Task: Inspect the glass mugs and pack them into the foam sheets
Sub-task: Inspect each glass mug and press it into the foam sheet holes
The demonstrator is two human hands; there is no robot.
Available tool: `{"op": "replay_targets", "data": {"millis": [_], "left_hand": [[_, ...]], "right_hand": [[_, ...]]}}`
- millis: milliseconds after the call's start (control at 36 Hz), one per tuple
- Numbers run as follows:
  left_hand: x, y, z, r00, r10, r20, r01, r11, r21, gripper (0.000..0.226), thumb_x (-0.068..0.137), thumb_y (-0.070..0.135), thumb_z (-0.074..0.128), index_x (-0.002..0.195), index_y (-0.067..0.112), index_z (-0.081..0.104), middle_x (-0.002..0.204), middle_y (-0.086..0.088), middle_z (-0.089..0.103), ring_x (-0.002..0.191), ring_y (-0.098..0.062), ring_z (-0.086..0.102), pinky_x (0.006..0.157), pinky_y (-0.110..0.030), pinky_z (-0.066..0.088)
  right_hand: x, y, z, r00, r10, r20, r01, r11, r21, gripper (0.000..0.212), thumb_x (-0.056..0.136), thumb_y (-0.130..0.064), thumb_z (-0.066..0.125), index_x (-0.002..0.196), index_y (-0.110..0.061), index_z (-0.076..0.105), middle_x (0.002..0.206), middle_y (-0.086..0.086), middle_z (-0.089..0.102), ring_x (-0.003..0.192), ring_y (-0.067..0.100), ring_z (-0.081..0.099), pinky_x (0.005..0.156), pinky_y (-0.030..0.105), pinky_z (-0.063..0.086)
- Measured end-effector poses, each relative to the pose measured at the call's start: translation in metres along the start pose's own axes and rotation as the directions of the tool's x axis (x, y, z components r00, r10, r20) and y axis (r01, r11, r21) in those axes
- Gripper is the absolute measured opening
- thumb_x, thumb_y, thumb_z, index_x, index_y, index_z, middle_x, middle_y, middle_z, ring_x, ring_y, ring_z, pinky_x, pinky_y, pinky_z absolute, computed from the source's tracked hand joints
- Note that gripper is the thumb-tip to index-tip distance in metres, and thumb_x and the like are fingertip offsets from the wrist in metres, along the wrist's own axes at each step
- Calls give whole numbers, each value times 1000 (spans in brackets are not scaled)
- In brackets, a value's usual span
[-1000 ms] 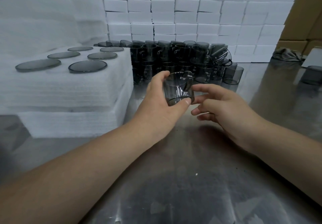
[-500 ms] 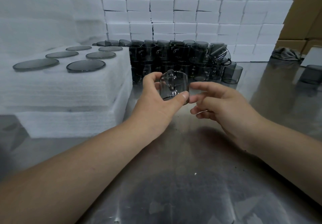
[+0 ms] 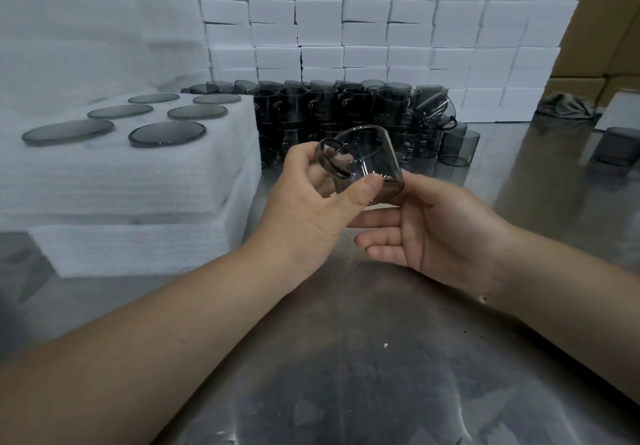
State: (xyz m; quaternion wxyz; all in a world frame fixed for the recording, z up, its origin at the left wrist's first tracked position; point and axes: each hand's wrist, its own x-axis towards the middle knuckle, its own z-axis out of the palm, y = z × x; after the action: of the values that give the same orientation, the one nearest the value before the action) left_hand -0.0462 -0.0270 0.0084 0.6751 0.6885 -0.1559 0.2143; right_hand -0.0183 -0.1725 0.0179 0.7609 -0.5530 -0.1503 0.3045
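Glass mug (image 3: 363,160) is tilting further at frame centre, left hand (image 3: 311,202) pinching it, right hand (image 3: 436,230) lying open by its base; inspection seemingly proceeding, seating in left-side foam sheets (image 3: 138,181) coming next.

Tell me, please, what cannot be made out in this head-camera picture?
Head view only.
- Held mug: any flaws are too small to see; the left hand covers part of its wall.
- Right hand: index fingertip hidden behind the left hand; contact with the mug unclear.
- Mug pile: the foam stack and both hands hide part, so no count.
- Dark glass at the right: cut off by the edge.
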Motion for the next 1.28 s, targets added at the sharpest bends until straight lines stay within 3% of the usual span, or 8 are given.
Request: {"op": "replay_targets", "data": {"millis": [250, 361, 528, 639, 750, 834, 973, 1278], "left_hand": [[0, 1, -3, 997, -15, 76, 15, 1000, 8, 41, 75, 39, 69, 103, 15, 50, 97, 10, 66, 90, 3, 62, 75, -10, 44], [0, 1, -5, 998, -36, 51, 29, 992, 125, 55, 59, 61, 61, 100, 24, 54, 91, 18, 67, 89, 5, 61, 78, -14, 44], [-1, 2, -4, 996, -91, 24, 83, 972, 220, 37, 64, 60, 58, 83, 28, 57, 78, 25, 66, 76, 10, 59, 70, -9, 43], [0, 3, -5, 986, -165, 37, 151, 959, 241, 55, 56, 76, 48, 81, 30, 68, 89, 16, 70, 89, 1, 62, 87, -29, 47], [-2, 8, -5, 978, -195, 74, 170, 950, 260, 45, 55, 80, 42, 73, 49, 69, 94, 10, 71, 95, -6, 62, 94, -39, 45], [-2, 9, -5, 972, -232, 39, 213, 939, 271, 49, 51, 82, 41, 68, 46, 69, 96, -4, 69, 94, -18, 61, 94, -45, 45], [-2, 8, -4, 961, -276, 2, 262, 915, 306, 80, 46, 85, 40, 81, 20, 72, 88, 1, 71, 90, -14, 63, 94, -45, 46], [-4, 11, -1, 969, -248, -22, 241, 914, 326, 85, 48, 81, 42, 94, 14, 64, 97, -4, 68, 94, -24, 62, 92, -50, 46]], "right_hand": [[-3, -3, -3, 996, -10, 84, 6, 999, 48, 51, 94, -46, 28, 105, -13, 64, 95, 14, 69, 68, 19, 67, 60, 26, 54], [-3, -4, -5, 998, -9, 68, 7, 999, 37, 55, 92, -49, 28, 115, -11, 60, 100, 14, 68, 67, 17, 66, 59, 24, 53], [-4, -4, -4, 997, -9, 72, 7, 999, 32, 59, 78, -56, 40, 102, -8, 63, 80, 9, 66, 58, 15, 60, 56, 25, 50], [-5, -3, -3, 995, -17, 93, 15, 1000, 23, 58, 75, -61, 40, 88, -13, 68, 72, 8, 64, 55, 16, 58, 57, 25, 51], [-7, -3, -1, 994, -23, 111, 22, 1000, 15, 58, 70, -63, 42, 86, -15, 70, 68, 8, 64, 53, 17, 59, 57, 24, 52], [-7, -3, -1, 994, -3, 107, 3, 1000, -4, 63, 69, -65, 41, 94, -13, 66, 65, 7, 64, 52, 16, 59, 57, 24, 52], [-6, -4, -1, 996, 25, 90, -24, 1000, -12, 71, 67, -68, 40, 100, -9, 61, 61, 6, 64, 49, 16, 60, 55, 23, 52], [-5, -4, 0, 999, -37, -4, 37, 997, -64, 62, 65, -66, 45, 87, -12, 66, 66, 9, 66, 53, 16, 63, 55, 23, 54]]}}
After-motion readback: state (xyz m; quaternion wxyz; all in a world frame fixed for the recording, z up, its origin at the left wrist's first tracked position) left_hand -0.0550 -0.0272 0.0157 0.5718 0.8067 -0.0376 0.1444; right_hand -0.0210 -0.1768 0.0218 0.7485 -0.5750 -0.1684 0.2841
